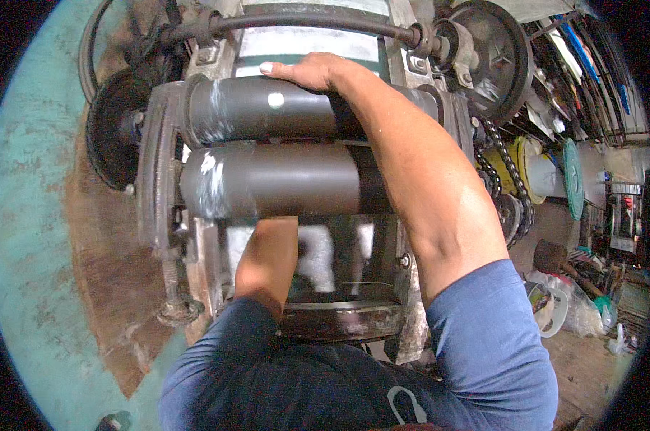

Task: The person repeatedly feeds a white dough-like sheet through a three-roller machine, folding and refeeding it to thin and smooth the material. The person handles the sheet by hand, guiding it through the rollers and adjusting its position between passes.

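Two dark grey rollers lie crosswise in a metal-framed machine. My right hand [307, 72] rests over the top of the far roller [260, 108], thumb stretched to the left; its other fingers are mostly hidden behind the hand and roller. My right forearm crosses above both rollers. Beneath the near roller [282, 179] goes my left forearm [267, 251]; the roller hides my left hand, so its grip does not show. White smears mark the left ends of both rollers. Pale material [310, 251] shows below the near roller, beside my left forearm.
A metal shaft [318, 21] spans the machine's far side, with a large pulley wheel [486, 61] at right. A chain [522, 183] hangs over sprockets beside the rollers. A threaded screw with a knob [180, 310] stands at left. Plastic bags [583, 309] lie on the floor at right.
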The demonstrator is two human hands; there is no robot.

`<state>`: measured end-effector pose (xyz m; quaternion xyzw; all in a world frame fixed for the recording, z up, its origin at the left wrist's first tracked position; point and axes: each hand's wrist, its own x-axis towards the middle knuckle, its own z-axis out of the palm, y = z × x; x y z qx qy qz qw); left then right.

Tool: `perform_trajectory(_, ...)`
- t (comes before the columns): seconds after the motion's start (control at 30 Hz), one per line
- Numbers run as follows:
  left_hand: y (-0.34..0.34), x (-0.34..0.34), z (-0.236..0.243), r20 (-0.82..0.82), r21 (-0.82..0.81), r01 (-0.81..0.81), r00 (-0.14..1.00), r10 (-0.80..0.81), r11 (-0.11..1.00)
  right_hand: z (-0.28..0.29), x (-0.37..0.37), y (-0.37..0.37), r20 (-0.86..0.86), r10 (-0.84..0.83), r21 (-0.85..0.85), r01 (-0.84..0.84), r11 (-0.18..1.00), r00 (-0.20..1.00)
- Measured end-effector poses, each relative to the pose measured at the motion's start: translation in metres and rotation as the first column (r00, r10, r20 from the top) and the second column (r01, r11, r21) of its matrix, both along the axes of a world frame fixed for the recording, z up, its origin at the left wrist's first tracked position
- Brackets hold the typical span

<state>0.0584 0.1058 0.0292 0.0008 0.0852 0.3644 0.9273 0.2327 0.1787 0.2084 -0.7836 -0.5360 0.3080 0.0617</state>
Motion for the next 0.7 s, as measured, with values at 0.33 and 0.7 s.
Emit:
perform_trajectory(0.33, 0.006, -0.018, -0.01, -0.028, 0.13, -0.024, 0.999, 0.028, 0.991, 0.019, -0.102, -0.171, 0.362, -0.008, 0.522, -0.196, 0.83, 0.932)
perform_trajectory(0.7, -0.024, -0.019, -0.022, -0.121, 0.106, -0.021, 0.992, 0.033, 0.994, -0.069, -0.18, -0.326, -0.306, -0.292, 0.564, 0.42, 0.711, 0.906)
